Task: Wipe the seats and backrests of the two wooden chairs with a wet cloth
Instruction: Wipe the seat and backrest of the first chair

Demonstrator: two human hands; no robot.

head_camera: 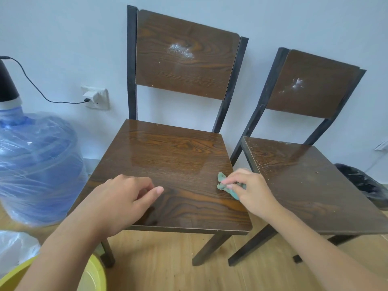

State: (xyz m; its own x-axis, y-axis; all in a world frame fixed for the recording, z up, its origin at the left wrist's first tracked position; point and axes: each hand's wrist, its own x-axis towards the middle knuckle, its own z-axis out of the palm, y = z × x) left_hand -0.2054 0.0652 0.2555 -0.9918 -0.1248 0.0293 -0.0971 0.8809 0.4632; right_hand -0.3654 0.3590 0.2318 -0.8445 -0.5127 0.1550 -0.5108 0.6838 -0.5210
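Observation:
Two dark wooden chairs with black frames stand side by side against the wall. The left chair's seat (174,162) shines wet; its backrest (184,53) carries a white powdery smear. The right chair's seat (310,181) is dull with crumbs along its left edge, and its backrest (312,85) has a smaller white smear. My right hand (249,187) presses a small teal cloth (223,184) onto the left seat near its right edge. My left hand (126,198) rests on the front left of the same seat, fingers loosely curled, holding nothing.
A large blue water jug (37,164) in plastic wrap stands left of the chairs. A yellow basin (92,276) sits on the wooden floor at the lower left. A black-lined bin (365,183) is at the far right. A wall socket (95,97) holds a plugged cable.

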